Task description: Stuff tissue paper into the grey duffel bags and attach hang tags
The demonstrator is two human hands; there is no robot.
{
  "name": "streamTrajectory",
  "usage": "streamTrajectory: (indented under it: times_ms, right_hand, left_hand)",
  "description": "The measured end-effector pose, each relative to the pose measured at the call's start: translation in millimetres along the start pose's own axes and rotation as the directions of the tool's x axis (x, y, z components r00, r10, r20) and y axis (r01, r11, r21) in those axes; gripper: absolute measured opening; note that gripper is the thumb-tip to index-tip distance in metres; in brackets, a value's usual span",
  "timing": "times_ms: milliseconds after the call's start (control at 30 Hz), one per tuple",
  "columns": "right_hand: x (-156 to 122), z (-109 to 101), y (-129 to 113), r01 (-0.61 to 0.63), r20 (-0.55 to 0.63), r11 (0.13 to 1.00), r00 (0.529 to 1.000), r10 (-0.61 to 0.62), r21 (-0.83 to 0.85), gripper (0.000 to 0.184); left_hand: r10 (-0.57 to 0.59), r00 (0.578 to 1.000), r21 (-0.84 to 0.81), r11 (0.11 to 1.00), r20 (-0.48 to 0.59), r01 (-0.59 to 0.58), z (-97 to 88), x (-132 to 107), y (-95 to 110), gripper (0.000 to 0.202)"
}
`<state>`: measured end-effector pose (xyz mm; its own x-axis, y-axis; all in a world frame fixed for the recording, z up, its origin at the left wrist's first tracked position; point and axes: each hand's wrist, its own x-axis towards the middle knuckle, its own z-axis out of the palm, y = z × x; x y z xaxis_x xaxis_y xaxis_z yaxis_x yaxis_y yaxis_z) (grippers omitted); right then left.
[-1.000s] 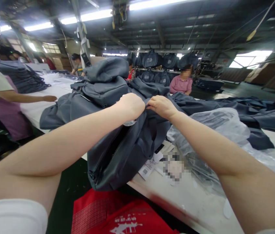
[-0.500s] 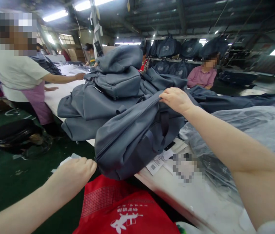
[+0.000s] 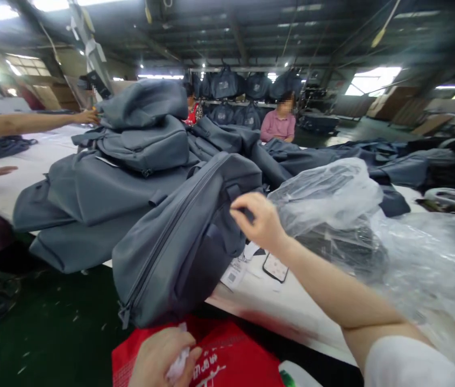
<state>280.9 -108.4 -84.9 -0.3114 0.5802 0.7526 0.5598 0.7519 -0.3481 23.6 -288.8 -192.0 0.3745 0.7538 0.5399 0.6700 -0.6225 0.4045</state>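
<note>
A grey-blue duffel bag (image 3: 183, 231) lies slantwise over the table's near edge, its long zipper running along the top and a zipper pull hanging at the near end. My right hand (image 3: 262, 220) is curled in front of the bag's right side, thumb and fingertips pinched together; whether anything thin is between them is hidden. Low in front of me, my left hand (image 3: 165, 355) is closed round a crumpled white wad (image 3: 179, 363), over the red apron (image 3: 235, 349). A paper tag (image 3: 233, 272) lies beside the bag.
More grey-blue bags (image 3: 102, 188) are heaped behind and left. Clear plastic bags (image 3: 332, 199) cover the table's right side. A phone (image 3: 275, 267) rests on the white table (image 3: 292, 312). A co-worker's arm (image 3: 29, 126) reaches to the heap; another person (image 3: 278, 123) sits beyond.
My right hand has let go of the bag's upper edge and come down beside it. My left hand has left the zipper end and moved down and right. The view has turned right.
</note>
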Motion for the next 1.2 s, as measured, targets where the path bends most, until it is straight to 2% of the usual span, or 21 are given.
streamTrajectory:
  times_ms: [67,167,233,267,300,333,367,433,500,533,600,700,767,800,867,933,967,1033,1100,1133,1200]
  right_hand:
    - [-46,12,-21,-0.054,0.248,0.981,0.969,0.007,0.185,0.015]
    - [-108,35,-41,-0.328,0.517,0.892,0.846,0.13,0.312,0.026]
    - [-139,47,-47,-0.537,0.641,0.763,0.737,0.217,0.359,0.042]
    - [-152,51,-48,-0.613,0.689,0.684,0.69,0.221,0.395,0.046]
    - [-163,55,-49,-0.663,0.719,0.609,0.664,0.207,0.436,0.049]
    - [-172,57,-50,-0.691,0.735,0.546,0.651,0.187,0.473,0.052]
    - [-180,59,-51,-0.711,0.743,0.496,0.645,0.179,0.498,0.052]
    - [-191,63,-52,-0.75,0.745,0.42,0.63,0.218,0.511,0.05]
    - [-198,67,-53,-0.786,0.745,0.348,0.607,0.275,0.511,0.042]
    - [-200,69,-53,-0.798,0.745,0.309,0.598,0.297,0.517,0.037]
    - [-202,72,-52,-0.828,0.76,0.222,0.561,0.327,0.515,0.028]
    - [-201,75,-50,-0.895,0.833,0.052,0.433,0.344,0.444,0.028]
    - [-199,74,-49,-0.92,0.886,0.011,0.38,0.264,0.392,0.032]
    - [-198,73,-48,-0.927,0.907,0.029,0.372,0.199,0.374,0.033]
    - [-196,68,-47,-0.924,0.926,0.129,0.371,0.065,0.36,0.03]
    - [-195,63,-45,-0.892,0.923,0.272,0.384,0.031,0.362,0.026]
    - [-195,60,-44,-0.866,0.916,0.354,0.397,0.059,0.352,0.025]
    - [-193,54,-36,-0.818,0.881,0.503,0.427,0.204,0.279,0.022]
    - [-189,48,-21,-0.777,0.78,0.613,0.47,0.414,0.143,0.021]
    - [-186,45,-12,-0.757,0.698,0.651,0.495,0.518,0.055,0.021]
    - [-178,42,10,-0.73,0.501,0.671,0.537,0.678,-0.126,0.022]
  left_hand:
    - [-0.076,0.997,-0.167,0.983,0.021,0.079,22.9,17,7,0.016]
    - [-0.274,0.96,-0.378,0.884,0.057,0.275,43.4,36,4,0.021]
    - [-0.428,0.901,-0.447,0.794,0.072,0.412,53.6,44,-1,0.023]
    - [-0.491,0.868,-0.45,0.762,0.066,0.465,59.2,47,-4,0.023]
    - [-0.533,0.845,-0.44,0.749,0.045,0.496,65.3,49,-6,0.022]
    - [-0.546,0.837,-0.426,0.755,0.012,0.499,71.9,52,-7,0.02]
    - [-0.529,0.848,-0.413,0.777,-0.022,0.474,78.6,54,-7,0.019]
    - [-0.428,0.902,-0.396,0.838,-0.049,0.376,90.5,57,-3,0.015]
    - [-0.296,0.955,-0.38,0.882,0.016,0.28,97.9,60,4,0.018]
    - [-0.253,0.965,-0.367,0.893,0.07,0.261,99.5,61,8,0.025]
    - [-0.238,0.952,-0.355,0.888,0.192,0.294,99.2,64,13,0.033]
    - [-0.315,0.892,-0.374,0.823,0.325,0.427,94.9,61,14,0.011]
    - [-0.353,0.868,-0.385,0.791,0.348,0.476,93.0,53,11,0.013]
    - [-0.368,0.869,-0.388,0.786,0.329,0.48,92.7,48,8,0.017]
    - [-0.408,0.879,-0.387,0.79,0.248,0.476,93.2,36,0,0.029]
    - [-0.465,0.871,-0.365,0.792,0.157,0.488,94.4,28,-7,0.034]
    - [-0.48,0.864,-0.348,0.792,0.153,0.502,95.1,25,-10,0.031]
    - [-0.456,0.843,-0.312,0.787,0.286,0.532,96.7,20,-11,0.025]
    - [-0.345,0.784,-0.308,0.779,0.517,0.546,98.2,14,-9,0.02]
    - [-0.264,0.748,-0.337,0.768,0.609,0.545,98.6,9,-8,0.018]
    - [-0.142,0.705,-0.418,0.718,0.694,0.556,98.8,-2,-7,0.016]
